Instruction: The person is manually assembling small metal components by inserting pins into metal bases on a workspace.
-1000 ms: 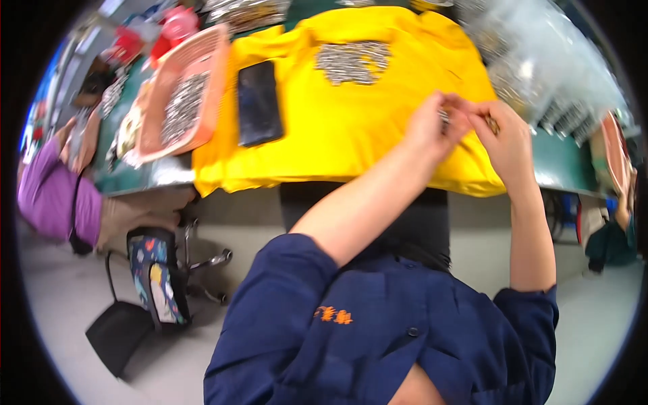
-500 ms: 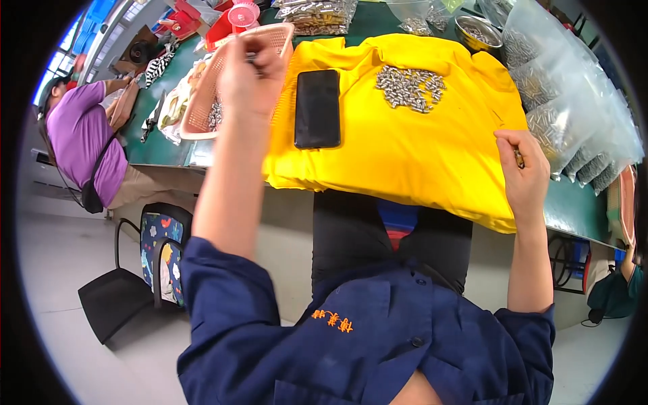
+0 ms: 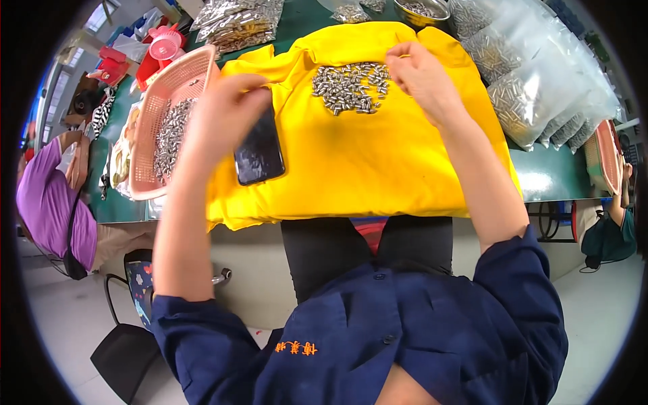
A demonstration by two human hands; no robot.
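Note:
Over the yellow cloth (image 3: 378, 162) lies a loose pile of small silvery metal fittings (image 3: 347, 88). My right hand (image 3: 425, 81) is at the pile's right edge, its fingers curled and pressed together; whatever they hold is hidden. Smeared by motion, my left hand (image 3: 233, 111) hangs between the pink basket (image 3: 143, 145) and the pile, above the upper end of a black phone (image 3: 260, 152). Its fingers point toward the pile, and their grip is unclear. More of the small metal fittings (image 3: 172, 135) fill part of the basket.
Clear bags of metal parts (image 3: 520, 101) crowd the table's right side, by another pink basket (image 3: 601, 158). At the back are a bag of parts (image 3: 239, 23) and a metal bowl (image 3: 422, 10). A person in purple (image 3: 57, 196) works at far left, near a chair (image 3: 125, 358).
My left hand has come away from over the basket, rightward and down. My right hand has moved from the cloth's right edge to the pile. The view has shifted.

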